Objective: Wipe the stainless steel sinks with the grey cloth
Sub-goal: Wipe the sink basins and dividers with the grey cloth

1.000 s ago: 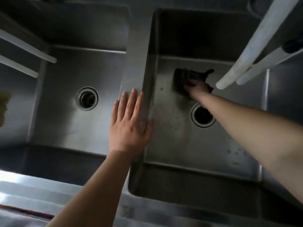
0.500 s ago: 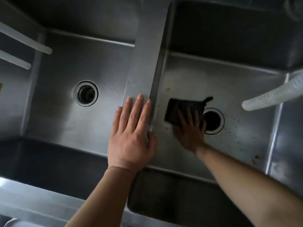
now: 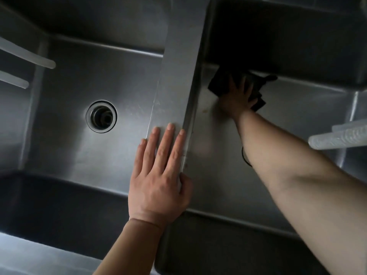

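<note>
Two stainless steel sinks lie side by side below me, the left sink [image 3: 79, 80] and the right sink [image 3: 309, 100], parted by a flat steel divider [image 3: 178, 76]. My right hand [image 3: 236, 98] presses the dark grey cloth [image 3: 218, 86] flat on the right sink's floor, at its far left corner against the back wall. The cloth shows around my spread fingers. My left hand [image 3: 158, 175] rests flat on the divider, fingers together and pointing away, thumb over the right sink's edge. It holds nothing.
The left sink's drain [image 3: 101, 116] is in full view; the right sink's drain is mostly hidden under my right forearm. Translucent hoses hang in from the left [image 3: 29, 56] and from the right [image 3: 337, 137]. The steel front rim [image 3: 39, 253] runs along the bottom left.
My right hand has slid the cloth from beside the right sink's drain up to the far left corner by the back wall. My left hand has stayed on the divider.
</note>
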